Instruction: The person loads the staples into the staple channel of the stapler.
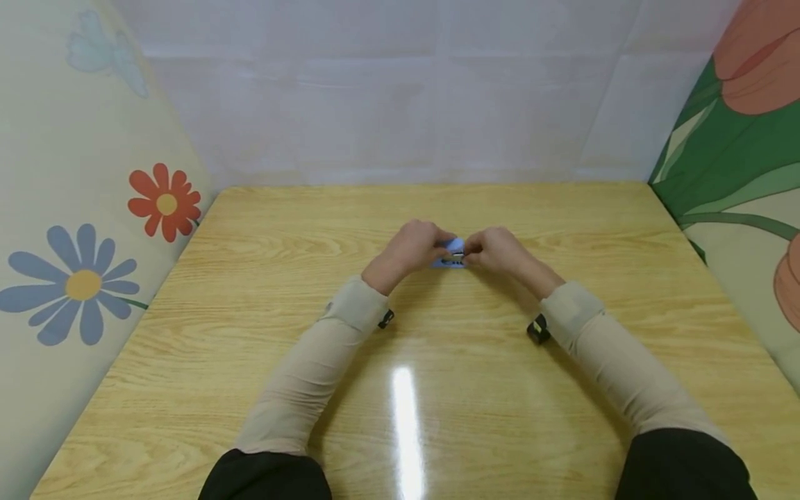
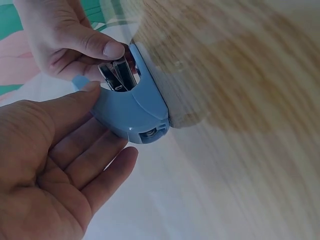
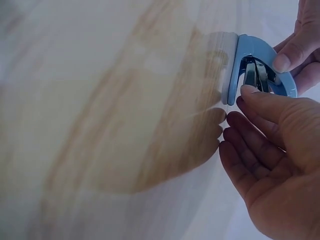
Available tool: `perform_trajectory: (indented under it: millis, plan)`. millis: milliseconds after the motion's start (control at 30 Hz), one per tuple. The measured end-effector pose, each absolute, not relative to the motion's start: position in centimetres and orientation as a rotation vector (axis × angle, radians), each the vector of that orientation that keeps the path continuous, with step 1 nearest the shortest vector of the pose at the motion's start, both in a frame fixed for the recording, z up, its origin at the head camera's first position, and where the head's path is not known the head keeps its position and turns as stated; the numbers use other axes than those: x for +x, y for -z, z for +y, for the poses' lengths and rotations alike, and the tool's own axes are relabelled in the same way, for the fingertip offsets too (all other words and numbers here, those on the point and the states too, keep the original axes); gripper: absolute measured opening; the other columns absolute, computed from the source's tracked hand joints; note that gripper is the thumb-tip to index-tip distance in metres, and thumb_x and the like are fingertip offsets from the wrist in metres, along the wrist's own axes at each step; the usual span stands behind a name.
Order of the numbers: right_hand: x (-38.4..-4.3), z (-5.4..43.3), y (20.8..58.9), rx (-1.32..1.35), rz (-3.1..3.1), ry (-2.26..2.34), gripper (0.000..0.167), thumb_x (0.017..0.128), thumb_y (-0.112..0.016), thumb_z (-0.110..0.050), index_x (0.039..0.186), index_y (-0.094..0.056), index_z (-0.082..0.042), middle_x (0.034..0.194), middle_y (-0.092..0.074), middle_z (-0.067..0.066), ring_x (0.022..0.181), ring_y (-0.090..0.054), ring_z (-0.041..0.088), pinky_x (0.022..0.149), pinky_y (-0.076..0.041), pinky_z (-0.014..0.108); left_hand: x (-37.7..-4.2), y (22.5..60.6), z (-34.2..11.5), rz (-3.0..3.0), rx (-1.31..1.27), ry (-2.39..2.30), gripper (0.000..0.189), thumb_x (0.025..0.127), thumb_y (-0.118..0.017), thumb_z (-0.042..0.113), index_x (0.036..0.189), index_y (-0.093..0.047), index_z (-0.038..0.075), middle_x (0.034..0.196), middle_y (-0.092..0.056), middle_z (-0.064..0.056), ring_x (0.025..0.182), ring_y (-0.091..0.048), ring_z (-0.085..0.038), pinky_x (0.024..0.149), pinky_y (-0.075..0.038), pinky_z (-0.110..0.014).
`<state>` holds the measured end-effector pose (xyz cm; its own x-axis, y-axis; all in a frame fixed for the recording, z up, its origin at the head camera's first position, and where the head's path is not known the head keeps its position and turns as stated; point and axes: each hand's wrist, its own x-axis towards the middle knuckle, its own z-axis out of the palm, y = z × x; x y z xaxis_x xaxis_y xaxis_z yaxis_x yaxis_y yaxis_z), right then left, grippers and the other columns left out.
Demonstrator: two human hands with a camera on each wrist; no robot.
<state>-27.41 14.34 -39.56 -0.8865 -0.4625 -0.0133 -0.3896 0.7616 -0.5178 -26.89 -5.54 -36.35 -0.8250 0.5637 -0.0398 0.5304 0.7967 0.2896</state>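
Observation:
A light blue stapler (image 1: 455, 245) stands on the table between both hands, its handle raised off the base. In the left wrist view the stapler (image 2: 132, 111) shows its rounded blue body and a dark metal magazine (image 2: 120, 75) inside the opening. My left hand (image 1: 409, 250) pinches the blue handle, thumb on one face and fingers on the other. From the opposite side, my right hand (image 1: 500, 251) holds the front end of the magazine (image 3: 256, 72) between thumb and index finger. Its other fingers (image 3: 247, 145) are bent close by the tabletop.
The wood-grain table (image 1: 300, 243) has a glossy surface with a bright light reflection. A white cloth backdrop (image 1: 400, 104) rises behind its far edge. Flower-patterned panels (image 1: 81, 285) border both sides. Dark wrist cameras (image 1: 537, 329) hang beneath the cuffs.

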Motion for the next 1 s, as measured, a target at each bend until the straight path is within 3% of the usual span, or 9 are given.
perform_trajectory:
  millis: [233,533,1000]
  plan:
    - [-27.6,14.3,39.7,-0.684,2.831,0.758,0.017,0.092,-0.076,-0.016,0.103,-0.078,-0.004,0.1,-0.079,0.012,0.094,-0.071,0.026,0.087,-0.055,0.043,-27.0,36.3,-5.1,2.86,0.926,-0.349,0.023,0.101,-0.064,0.019,0.12,-0.076,0.017,0.114,-0.077,-0.008,0.088,-0.068,-0.019,0.087,-0.056,-0.034]
    - [-27.6,14.0,39.8,-0.702,2.854,0.711,0.02,0.091,-0.077,-0.016,0.105,-0.077,-0.002,0.1,-0.078,0.013,0.096,-0.071,0.028,0.089,-0.055,0.043,-27.3,36.7,-4.8,2.855,0.984,-0.309,0.02,0.101,-0.065,0.019,0.116,-0.078,0.018,0.108,-0.078,-0.006,0.081,-0.064,-0.016,0.086,-0.056,-0.034]
    - [-27.5,13.9,39.8,-0.735,2.874,0.682,0.02,0.091,-0.075,-0.014,0.105,-0.078,0.001,0.101,-0.078,0.015,0.098,-0.072,0.031,0.091,-0.055,0.045,-27.5,36.4,-4.0,2.816,0.988,-0.178,0.028,0.101,-0.065,0.022,0.127,-0.073,0.018,0.113,-0.077,-0.007,0.082,-0.063,-0.015,0.087,-0.056,-0.033]
